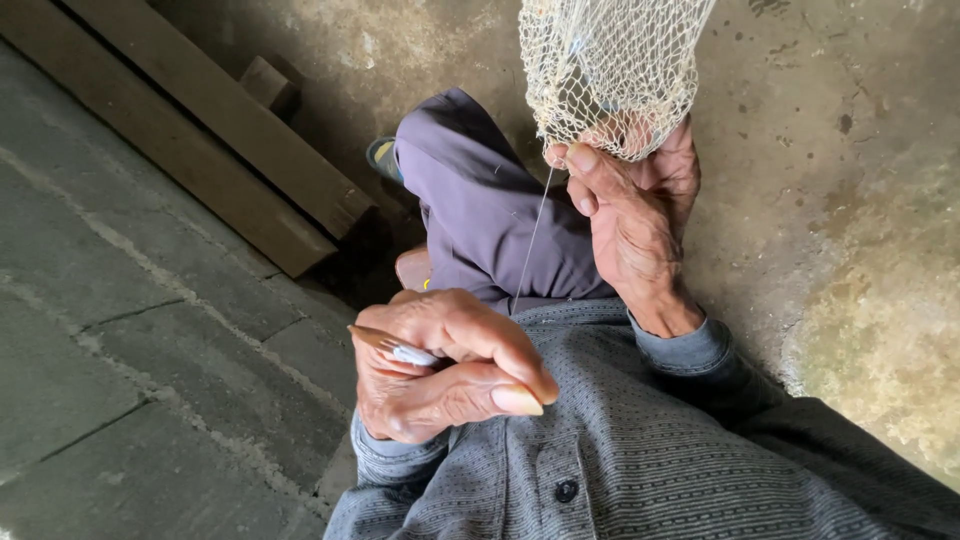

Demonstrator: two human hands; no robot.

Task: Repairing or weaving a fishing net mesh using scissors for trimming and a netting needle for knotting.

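My right hand (pixel 635 225) is raised in front of my knee and pinches the lower edge of a cream mesh net (pixel 610 70) that hangs down from above. A thin taut thread (pixel 533 240) runs from that pinch down to my left hand (pixel 440 365). My left hand is closed near my chest around a slim, pointed netting needle (pixel 385 345), whose tip sticks out to the left. Both arms are in grey striped sleeves.
My bent leg in purple trousers (pixel 480 210) lies between the hands, with a sandal (pixel 381 156) at its far end. Two long dark wooden beams (pixel 215 130) and a small wood block (pixel 266 82) lie on the concrete floor (pixel 130 330) at the upper left.
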